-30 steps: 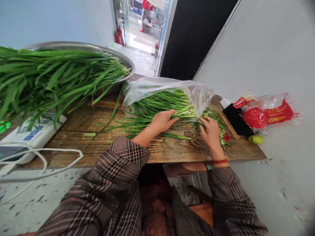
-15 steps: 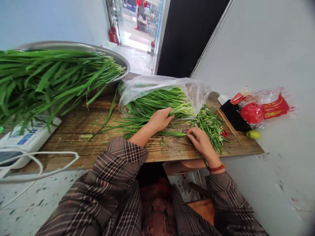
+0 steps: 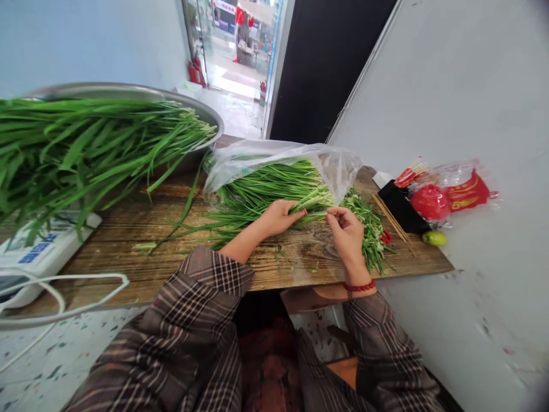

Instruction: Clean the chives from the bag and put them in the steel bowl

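Observation:
Long green garlic chives (image 3: 278,180) lie on the wooden table, partly under a clear plastic bag (image 3: 338,166). My left hand (image 3: 278,218) is closed round some of these chives near their pale ends, thumb pointing right. Close to its right, my right hand (image 3: 346,233) pinches the pale tip of a chive between thumb and fingers. A heap of short chive trimmings (image 3: 372,240) lies behind and to the right of my right hand. Many more chives (image 3: 98,143) fill a steel basin (image 3: 217,114) at the left.
A white scale (image 3: 51,246) with a white cable (image 3: 98,277) sits at the table's left. On the right are a black box (image 3: 401,206), wooden skewers (image 3: 392,220), a red package (image 3: 465,191) and a green fruit (image 3: 434,237). The wooden table's (image 3: 291,274) front edge faces me.
My right hand has moved up and away from the table's front edge, to the pale chive ends beside my left hand. The long green leaf it pinched no longer shows there.

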Demonstrator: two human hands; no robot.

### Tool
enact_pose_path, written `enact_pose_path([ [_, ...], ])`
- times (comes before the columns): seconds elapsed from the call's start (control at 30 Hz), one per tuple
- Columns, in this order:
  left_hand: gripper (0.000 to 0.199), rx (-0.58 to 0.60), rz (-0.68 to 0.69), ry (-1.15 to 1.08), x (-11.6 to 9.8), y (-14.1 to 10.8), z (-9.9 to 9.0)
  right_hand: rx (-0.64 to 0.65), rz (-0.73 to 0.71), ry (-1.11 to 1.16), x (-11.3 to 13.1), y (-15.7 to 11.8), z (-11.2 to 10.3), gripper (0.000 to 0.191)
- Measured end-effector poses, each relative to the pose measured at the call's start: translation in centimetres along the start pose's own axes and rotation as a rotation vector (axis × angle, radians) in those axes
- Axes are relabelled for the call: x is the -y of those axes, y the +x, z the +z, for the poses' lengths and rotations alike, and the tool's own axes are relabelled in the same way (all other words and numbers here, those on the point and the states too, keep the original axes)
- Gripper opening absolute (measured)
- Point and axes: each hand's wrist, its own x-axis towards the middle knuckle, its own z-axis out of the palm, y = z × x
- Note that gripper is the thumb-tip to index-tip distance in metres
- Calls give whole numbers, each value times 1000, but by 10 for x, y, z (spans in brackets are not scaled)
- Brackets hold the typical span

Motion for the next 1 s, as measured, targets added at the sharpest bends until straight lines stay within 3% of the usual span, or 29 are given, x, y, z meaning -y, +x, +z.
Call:
enact_pose_path([
  [0.13,28,78,-58,-114,-2,-1,2,-23,14,34,1,4,12,20],
  [0.33,20,-1,25,97,-1,3,1,56,33,81,0,3,20,26],
  [0.47,20,-20,47,146,1,3,1,95,-28,45,0,2,20,29],
  [0.7,20,71,-54,-82,-2,-2,5,109,-29,28,2,1,21,32],
  [0.8,21,41,-31,15,-2,-1,4,85,-36,29,2,-1,26,31],
  [0.9,23,-16,20,173,-1,1,4,78,-101,-100,2,-3,29,29],
  [1.0,23,5,31,234,0,2,4,56,-245,-373,0,-2,27,23],
])
